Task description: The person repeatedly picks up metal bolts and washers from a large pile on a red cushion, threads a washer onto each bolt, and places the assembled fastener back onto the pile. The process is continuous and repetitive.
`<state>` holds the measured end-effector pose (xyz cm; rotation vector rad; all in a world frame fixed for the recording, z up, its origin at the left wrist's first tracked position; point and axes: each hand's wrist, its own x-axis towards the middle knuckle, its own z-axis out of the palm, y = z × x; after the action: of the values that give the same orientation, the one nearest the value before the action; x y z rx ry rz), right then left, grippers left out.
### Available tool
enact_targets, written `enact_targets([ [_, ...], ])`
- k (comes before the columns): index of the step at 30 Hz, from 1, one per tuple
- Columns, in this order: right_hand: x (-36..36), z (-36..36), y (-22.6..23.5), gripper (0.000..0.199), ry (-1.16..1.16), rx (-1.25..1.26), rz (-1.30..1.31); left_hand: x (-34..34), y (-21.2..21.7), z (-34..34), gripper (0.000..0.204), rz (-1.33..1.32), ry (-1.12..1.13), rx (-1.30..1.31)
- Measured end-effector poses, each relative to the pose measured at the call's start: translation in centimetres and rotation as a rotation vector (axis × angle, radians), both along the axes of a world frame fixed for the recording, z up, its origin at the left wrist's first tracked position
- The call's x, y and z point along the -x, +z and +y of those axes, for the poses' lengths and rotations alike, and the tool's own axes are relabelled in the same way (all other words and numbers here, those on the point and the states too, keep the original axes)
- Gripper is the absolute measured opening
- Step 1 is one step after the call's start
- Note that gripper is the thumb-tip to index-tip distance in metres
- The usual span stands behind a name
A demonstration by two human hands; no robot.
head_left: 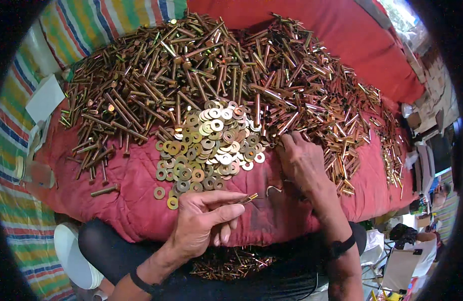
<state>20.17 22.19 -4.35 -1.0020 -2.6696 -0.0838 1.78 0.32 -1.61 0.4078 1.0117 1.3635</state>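
Note:
My left hand (204, 220) pinches a small brass pin (250, 199) between thumb and forefinger, just below a pile of flat brass washers (209, 148). My right hand (302, 163) rests palm down on the red quilted cloth (136, 175), its fingertips reaching into a heap of short brass tubes (317, 100). Whether it grips a tube is hidden. A big heap of long headed bolts (156, 85) lies to the upper left. A thin bent wire hook (273, 189) sits between my hands.
Finished brass pieces (231, 263) lie in my lap below the cloth. A striped mat (20, 210) covers the floor at left, with white paper (43, 98) and a white shoe (73, 256). Bags and clutter (407, 251) stand at right.

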Motion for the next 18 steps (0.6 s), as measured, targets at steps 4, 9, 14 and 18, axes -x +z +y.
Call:
enact_targets([
  [4,0.0,0.0,0.6,0.031,0.063,0.029,-0.154,0.1,0.0,0.0,0.025,0.028,0.016,0.013],
  [9,0.3,-2.4,4.3,0.025,0.208,0.425,0.396,0.4,0.0,0.4,0.017,0.151,0.081,0.013],
  [14,-0.6,-6.9,7.9,0.019,0.16,1.071,0.648,1.4,0.5,0.1,0.014,0.104,0.062,0.007],
  [18,-0.5,-8.0,8.0,0.026,0.366,0.751,0.49,1.9,0.9,0.0,0.015,0.046,-0.009,0.035],
])
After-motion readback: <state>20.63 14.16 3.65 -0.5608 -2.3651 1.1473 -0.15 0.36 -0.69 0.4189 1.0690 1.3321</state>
